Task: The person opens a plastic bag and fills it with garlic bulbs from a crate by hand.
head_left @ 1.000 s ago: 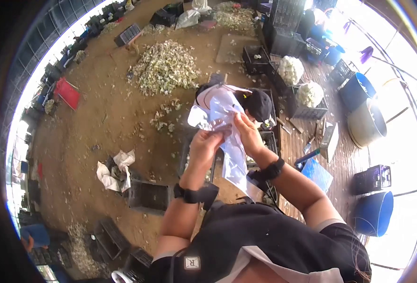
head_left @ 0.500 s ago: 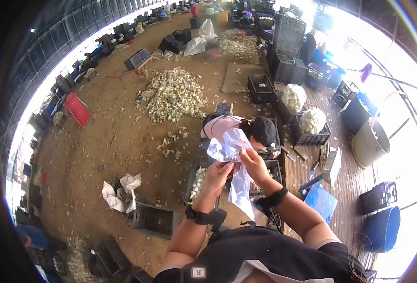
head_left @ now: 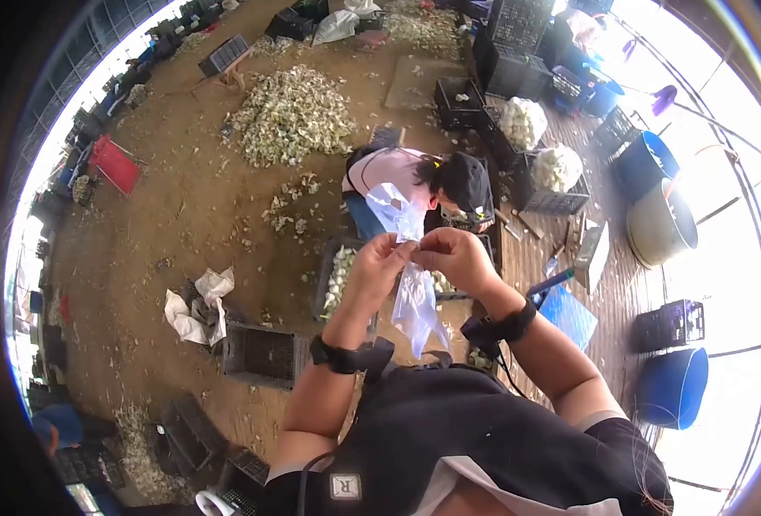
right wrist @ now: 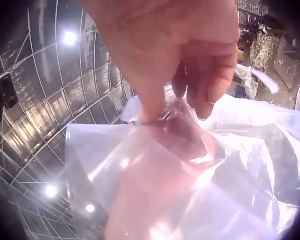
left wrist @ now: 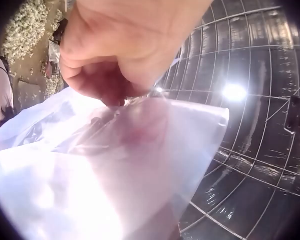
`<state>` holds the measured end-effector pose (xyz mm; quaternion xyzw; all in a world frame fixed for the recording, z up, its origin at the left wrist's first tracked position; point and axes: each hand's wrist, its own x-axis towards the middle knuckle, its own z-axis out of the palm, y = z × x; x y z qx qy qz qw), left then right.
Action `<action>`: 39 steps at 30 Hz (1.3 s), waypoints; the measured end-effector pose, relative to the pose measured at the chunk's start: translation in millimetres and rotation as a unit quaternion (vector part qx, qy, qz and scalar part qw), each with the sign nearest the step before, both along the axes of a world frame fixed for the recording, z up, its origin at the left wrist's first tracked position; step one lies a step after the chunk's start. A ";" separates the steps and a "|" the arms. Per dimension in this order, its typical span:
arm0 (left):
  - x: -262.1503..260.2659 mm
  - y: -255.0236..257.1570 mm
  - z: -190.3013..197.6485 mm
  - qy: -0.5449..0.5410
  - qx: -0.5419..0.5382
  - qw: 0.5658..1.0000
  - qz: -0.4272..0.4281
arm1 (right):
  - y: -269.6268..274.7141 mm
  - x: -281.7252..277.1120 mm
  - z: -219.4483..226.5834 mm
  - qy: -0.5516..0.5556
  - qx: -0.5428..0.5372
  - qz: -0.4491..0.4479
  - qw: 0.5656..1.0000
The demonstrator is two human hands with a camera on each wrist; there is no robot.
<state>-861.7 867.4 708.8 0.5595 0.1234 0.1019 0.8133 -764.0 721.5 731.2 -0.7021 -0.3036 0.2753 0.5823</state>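
Observation:
A thin, clear plastic bag (head_left: 417, 314) hangs in front of the chest, bunched narrow where both hands meet. My left hand (head_left: 372, 273) pinches it between thumb and fingers. Right beside it, my right hand (head_left: 462, 260) pinches the same bunched part, fingertips close to the left ones. Above the hands a loose end of the bag stands up; the longer part drops below them. In the left wrist view the film (left wrist: 125, 170) spreads under the curled fingers. From the right wrist, the bag (right wrist: 190, 175) looks creased and see-through below the thumb and fingertips.
Beyond the hands a person in a black cap (head_left: 464, 185) bends over crates. A black crate of white bulbs (head_left: 337, 279) stands left of them. Full net bags (head_left: 522, 123) sit in crates at right, near blue barrels (head_left: 673, 387). A trimmings heap (head_left: 290, 116) lies on the floor.
The bag has gone from spread wide to gathered narrow between the fingertips. Both hands have drawn closer together. The head view tilted up, then back down.

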 end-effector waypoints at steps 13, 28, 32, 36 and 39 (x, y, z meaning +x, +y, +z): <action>-12.0 -13.9 2.7 0.001 0.032 0.999 -0.013 | -15.3 -13.6 3.2 -0.095 -0.003 -0.059 0.994; -21.1 -30.9 8.9 0.014 0.224 0.974 0.033 | -26.2 -32.5 7.0 -0.207 -0.038 -0.075 0.975; -23.2 -33.9 12.6 0.004 0.288 0.956 0.050 | -27.0 -33.6 -1.5 -0.241 -0.029 -0.070 0.968; -23.8 -34.3 7.1 0.025 0.283 0.958 0.044 | -29.8 -36.5 -3.4 -0.235 -0.025 -0.070 0.969; -23.4 -33.2 1.7 0.023 0.248 0.968 0.023 | -30.4 -37.8 -1.6 -0.242 -0.015 -0.067 0.968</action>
